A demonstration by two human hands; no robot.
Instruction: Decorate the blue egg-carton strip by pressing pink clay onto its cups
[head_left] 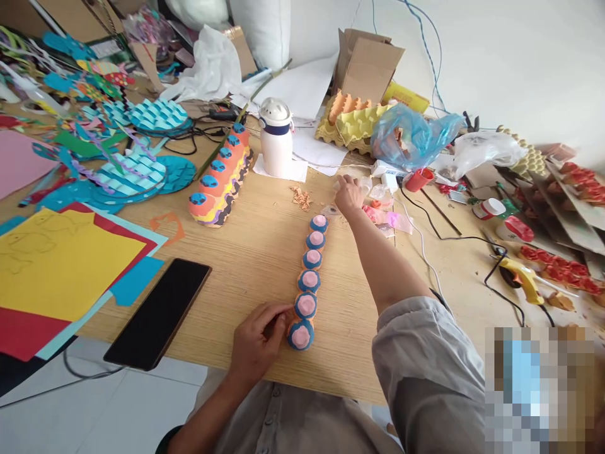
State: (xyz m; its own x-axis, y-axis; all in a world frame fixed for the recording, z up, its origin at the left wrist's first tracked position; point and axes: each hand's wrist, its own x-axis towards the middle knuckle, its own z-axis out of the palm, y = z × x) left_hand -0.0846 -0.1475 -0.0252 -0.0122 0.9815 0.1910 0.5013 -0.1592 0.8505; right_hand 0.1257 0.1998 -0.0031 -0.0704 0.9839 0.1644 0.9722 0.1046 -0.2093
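Note:
A row of painted egg-carton cups (309, 280), blue with pink tops, runs down the middle of the wooden table (265, 246). My left hand (258, 340) rests at its near end, fingers curled against the side of the nearest cups. My right hand (348, 194) is stretched out past the far end of the row, fingers closed among small clear plastic bags (378, 192) with pink and red bits; what they pinch is hidden.
A second painted carton strip (220, 180), orange with blue dots, lies to the left beside a white bottle (276, 135). A black phone (158, 312) and coloured paper sheets (61, 265) lie front left. A yellow glue gun (520, 277), cables and egg trays (352, 123) crowd the right.

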